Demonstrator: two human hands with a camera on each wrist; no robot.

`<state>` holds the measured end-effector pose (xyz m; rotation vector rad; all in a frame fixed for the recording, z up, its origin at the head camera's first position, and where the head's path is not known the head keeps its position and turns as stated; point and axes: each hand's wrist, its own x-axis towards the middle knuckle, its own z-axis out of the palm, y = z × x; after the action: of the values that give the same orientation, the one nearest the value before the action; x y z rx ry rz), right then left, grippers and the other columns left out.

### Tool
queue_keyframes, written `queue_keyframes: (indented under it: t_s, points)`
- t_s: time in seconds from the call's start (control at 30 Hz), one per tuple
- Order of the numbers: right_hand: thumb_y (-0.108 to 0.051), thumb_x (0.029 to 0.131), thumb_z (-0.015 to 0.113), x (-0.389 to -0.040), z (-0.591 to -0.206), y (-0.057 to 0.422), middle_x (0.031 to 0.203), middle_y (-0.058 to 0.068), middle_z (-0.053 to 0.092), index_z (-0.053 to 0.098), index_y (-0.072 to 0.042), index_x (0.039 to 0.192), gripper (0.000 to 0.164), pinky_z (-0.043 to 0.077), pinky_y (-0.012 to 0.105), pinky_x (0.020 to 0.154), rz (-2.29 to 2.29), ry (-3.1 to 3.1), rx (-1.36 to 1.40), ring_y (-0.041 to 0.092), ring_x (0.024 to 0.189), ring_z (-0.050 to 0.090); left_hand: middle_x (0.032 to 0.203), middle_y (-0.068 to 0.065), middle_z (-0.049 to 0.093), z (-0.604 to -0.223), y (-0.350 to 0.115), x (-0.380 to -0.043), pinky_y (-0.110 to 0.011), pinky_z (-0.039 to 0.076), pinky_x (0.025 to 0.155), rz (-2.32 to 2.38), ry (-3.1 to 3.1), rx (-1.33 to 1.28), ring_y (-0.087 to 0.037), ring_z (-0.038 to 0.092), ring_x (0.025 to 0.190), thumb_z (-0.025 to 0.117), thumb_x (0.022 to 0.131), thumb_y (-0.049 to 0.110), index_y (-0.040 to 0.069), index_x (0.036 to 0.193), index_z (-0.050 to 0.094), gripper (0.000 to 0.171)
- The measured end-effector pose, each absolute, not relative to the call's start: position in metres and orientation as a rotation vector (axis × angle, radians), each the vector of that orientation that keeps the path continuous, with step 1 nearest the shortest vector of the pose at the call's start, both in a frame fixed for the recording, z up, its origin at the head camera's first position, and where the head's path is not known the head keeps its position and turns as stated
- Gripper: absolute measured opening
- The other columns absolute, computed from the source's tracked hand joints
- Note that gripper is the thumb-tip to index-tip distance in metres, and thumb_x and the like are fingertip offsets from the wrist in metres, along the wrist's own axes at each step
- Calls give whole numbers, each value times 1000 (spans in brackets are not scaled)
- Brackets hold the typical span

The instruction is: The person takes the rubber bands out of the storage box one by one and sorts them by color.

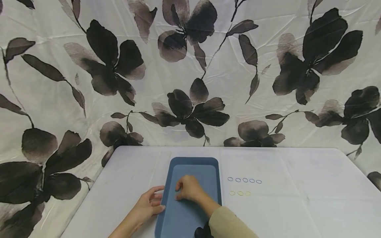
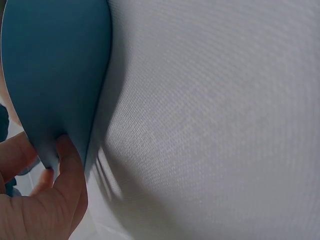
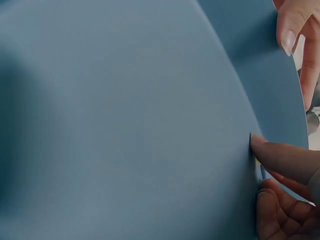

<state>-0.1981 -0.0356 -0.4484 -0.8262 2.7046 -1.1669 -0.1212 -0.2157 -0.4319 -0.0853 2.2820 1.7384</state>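
Observation:
A blue rectangular tray (image 1: 196, 172) lies lengthwise on the white table. At its left side my left hand (image 1: 146, 205) grips the rim, thumb near the top edge and fingers along the outer wall. The left wrist view shows that hand (image 2: 47, 192) pinching the tray's edge (image 2: 60, 65). My right hand (image 1: 189, 189) is inside the tray, fingertips low at the left part of its floor. Between its thumb and fingers a sliver of a small yellow thing (image 3: 258, 162) shows in the right wrist view; most of it is hidden.
Right of the tray lie a row of several thin blue rings (image 1: 245, 180) and a row of three thin yellow rings (image 1: 240, 193). A black object (image 1: 203, 231) shows under the right sleeve. A floral cloth (image 1: 190, 82) hangs behind the table (image 1: 297, 211).

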Motion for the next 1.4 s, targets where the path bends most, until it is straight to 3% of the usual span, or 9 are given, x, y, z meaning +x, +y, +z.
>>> queue_keyframes:
  t_s: [0.23, 0.6, 0.73, 1.0, 1.4]
  points:
    - [-4, 69, 78, -197, -446, -34, 52, -6, 53, 62, -6, 58, 19, 34, 15, 47, -1099, 2742, -936, 1, 49, 39, 117, -27, 52, -432, -215, -122, -38, 53, 78, 1759, 2241, -61, -32, 60, 99, 66, 77, -10, -8, 136, 33, 68]
    - [-2, 82, 66, -197, -435, -29, 55, -7, 43, 56, -3, 62, 23, 30, 16, 46, -1148, 2548, -954, 3, 49, 36, 115, -25, 53, -427, -216, -123, -37, 53, 77, 1767, 2278, -85, -29, 60, 97, 66, 76, -11, -7, 136, 35, 67]
    - [1, 82, 66, -196, -431, -23, 55, -5, 45, 58, 0, 62, 21, 31, 18, 45, -1308, 2435, -848, 5, 48, 38, 116, -25, 53, -427, -216, -122, -37, 53, 77, 1763, 2276, -97, -28, 60, 97, 65, 76, -11, -7, 135, 35, 67]
    - [12, 79, 63, -195, -427, -4, 57, 6, 57, 58, 4, 66, 17, 47, 21, 46, -1512, 2269, -761, 11, 50, 55, 115, -24, 53, -428, -215, -121, -37, 53, 78, 1754, 2275, -75, -27, 60, 97, 65, 75, -10, -7, 135, 36, 66]
    - [5, 79, 68, -195, -418, 19, 65, 14, 64, 65, 6, 74, 6, 52, 28, 53, -1537, 2212, -813, 23, 59, 63, 114, -24, 54, -430, -215, -120, -37, 53, 78, 1759, 2273, -77, -27, 60, 96, 65, 75, -11, -9, 134, 36, 66]
